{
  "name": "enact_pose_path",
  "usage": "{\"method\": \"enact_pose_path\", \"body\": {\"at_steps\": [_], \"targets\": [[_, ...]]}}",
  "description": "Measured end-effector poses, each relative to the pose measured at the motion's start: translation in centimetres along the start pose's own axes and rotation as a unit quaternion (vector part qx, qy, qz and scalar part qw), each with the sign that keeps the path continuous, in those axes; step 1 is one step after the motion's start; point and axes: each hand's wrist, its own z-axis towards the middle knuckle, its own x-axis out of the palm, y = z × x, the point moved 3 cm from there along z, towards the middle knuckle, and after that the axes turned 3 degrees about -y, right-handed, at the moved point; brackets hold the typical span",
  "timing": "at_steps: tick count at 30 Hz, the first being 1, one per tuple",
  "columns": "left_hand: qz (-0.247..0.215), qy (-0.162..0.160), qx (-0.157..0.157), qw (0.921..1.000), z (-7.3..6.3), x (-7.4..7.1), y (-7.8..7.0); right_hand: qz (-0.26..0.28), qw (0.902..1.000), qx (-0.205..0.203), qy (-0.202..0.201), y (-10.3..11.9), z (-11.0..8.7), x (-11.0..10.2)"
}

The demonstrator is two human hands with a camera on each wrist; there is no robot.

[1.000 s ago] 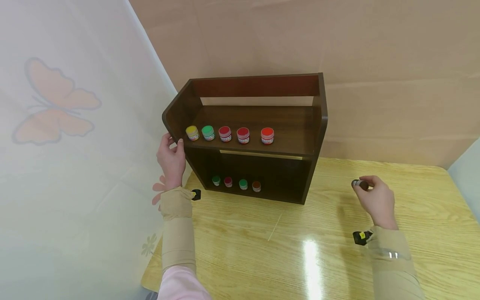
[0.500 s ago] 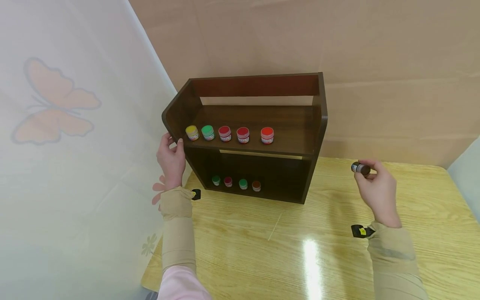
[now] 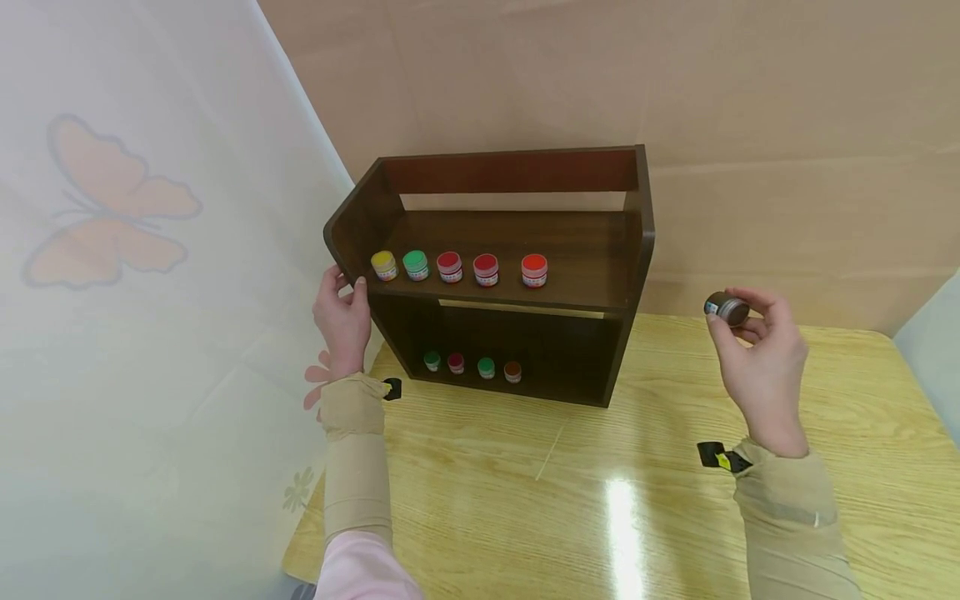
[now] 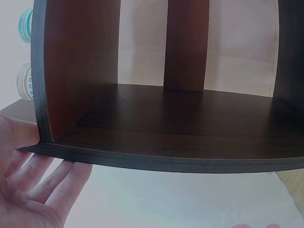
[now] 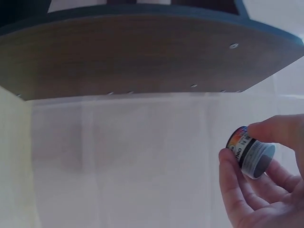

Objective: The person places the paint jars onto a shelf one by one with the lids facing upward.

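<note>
In the head view a dark brown two-tier shelf [image 3: 517,225] stands on the table. My left hand [image 3: 345,321] grips its left side panel, thumb at the front edge and fingers along the outer face; the left wrist view shows those fingers [image 4: 71,183] against the panel. To the right of the shelf, my right hand [image 3: 763,367] holds a small dark paint jar [image 3: 726,308] above the table. Thumb and fingertips pinch the tilted jar, and in the right wrist view its label [image 5: 241,142] and ridged lid show.
On the upper tier sit several paint jars, among them a yellow jar [image 3: 385,266] and an orange-red jar [image 3: 534,271]. Several more, including a brown-lidded jar [image 3: 513,372], line the lower tier. A white curtain [image 3: 187,350] hangs at the left of the wooden table [image 3: 525,517].
My right hand has lifted the dark paint jar up and away from the table, turning it so more of its lid shows. The left hand and the shelf stay put.
</note>
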Motion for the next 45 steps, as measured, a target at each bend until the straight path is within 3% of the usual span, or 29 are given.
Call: {"method": "enact_pose_path", "body": {"at_steps": [7,15,24,37,45], "targets": [[0.004,0.002,-0.009,0.9999,-0.1,0.0,0.0,0.048,0.9981,-0.036,-0.016,2.3,-0.1,-0.2],[0.004,0.002,-0.01,0.9999,-0.1,0.0,-0.1,0.097,0.9939,-0.041,-0.032,5.2,-0.3,-0.4],[0.005,0.003,-0.01,0.9999,-0.1,0.0,-0.1,0.181,0.9758,-0.113,-0.048,10.6,-1.6,-0.4],[0.006,-0.001,-0.011,0.9999,0.0,-0.1,0.1,0.237,0.9577,-0.16,0.031,13.3,-2.8,1.3],[0.005,0.0,-0.012,0.9999,0.0,-0.2,0.0,0.216,0.9565,-0.176,0.087,14.0,-4.0,2.9]]}}
